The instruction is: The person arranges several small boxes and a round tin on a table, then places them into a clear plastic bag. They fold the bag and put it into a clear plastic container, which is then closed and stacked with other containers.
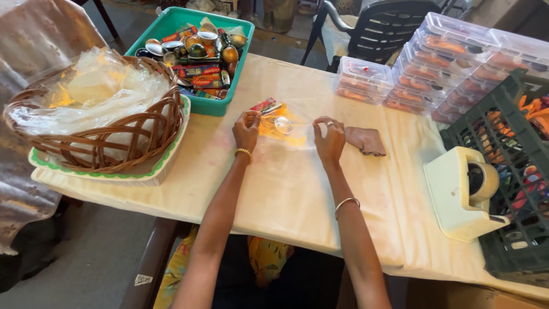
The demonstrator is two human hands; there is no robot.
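Clear plastic bag (286, 133) w/ orange-yellow contents and a small round shiny piece, lying flat on cloth-covered table (297, 194), just right of the green tub (171, 26). Left hand (246, 129) and right hand (330, 137): fingers pinched on bag's top edges. Counts: 1 bag, 2 hands, 1 wicker basket (108, 143) left of tub, 1 tape dispenser (463, 191) far right.

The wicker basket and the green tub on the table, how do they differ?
The wicker basket is brown, round and woven with open gaps, while the green tub is solid teal plastic and rectangular. The wicker basket holds clear plastic bags; the green tub holds small packets and shiny round items. The basket sits on a tray near the table's edge; the tub lies farther back. Both are open-topped and well filled.
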